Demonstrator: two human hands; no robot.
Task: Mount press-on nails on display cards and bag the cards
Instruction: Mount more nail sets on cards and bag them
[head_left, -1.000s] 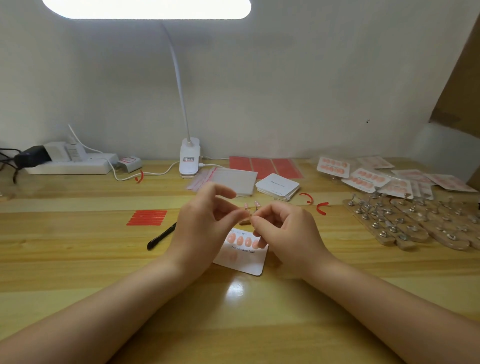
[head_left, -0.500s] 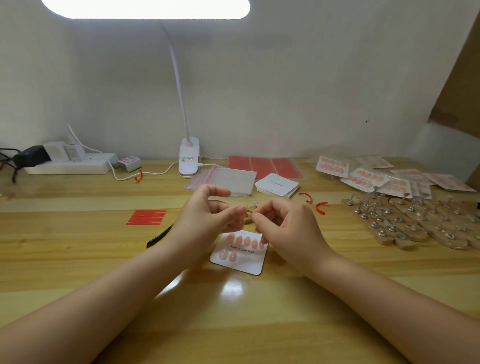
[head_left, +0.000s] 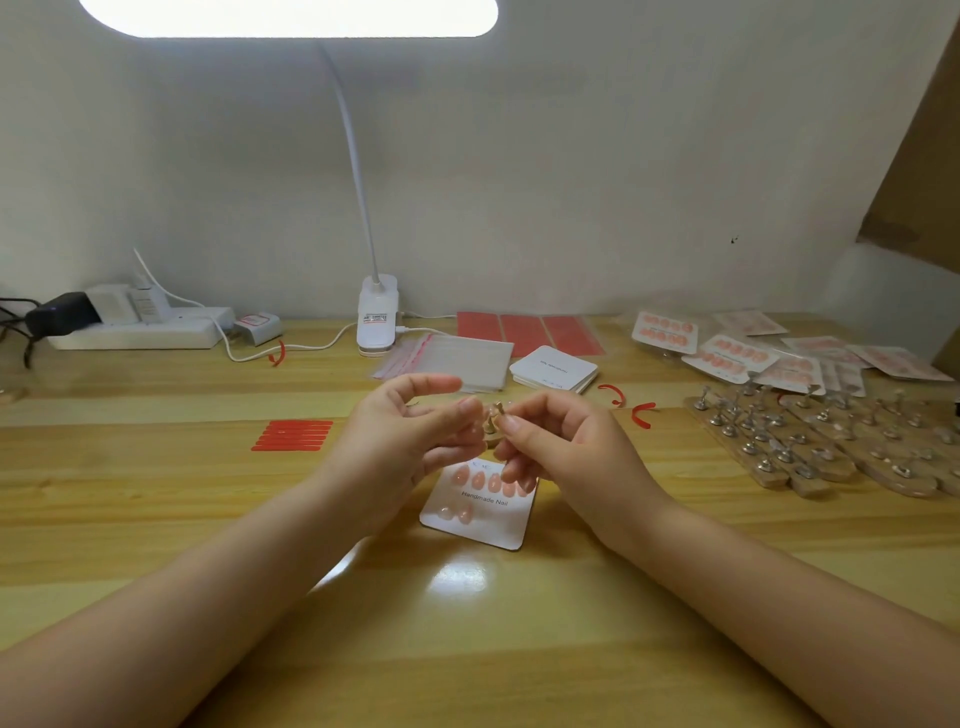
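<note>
My right hand (head_left: 566, 457) pinches a small metal stand (head_left: 493, 421) above the card (head_left: 480, 512); my left hand (head_left: 402, 447) meets it, fingers (head_left: 467, 410) curled at its tip, though I cannot tell whether they already grip a nail. The card lies flat on the bench (head_left: 156, 519), its top row filled and two nails (head_left: 454, 513) in the lower row. I'd peel the nail off gently, keep its curve up, then press it just beside those two, in line.
</note>
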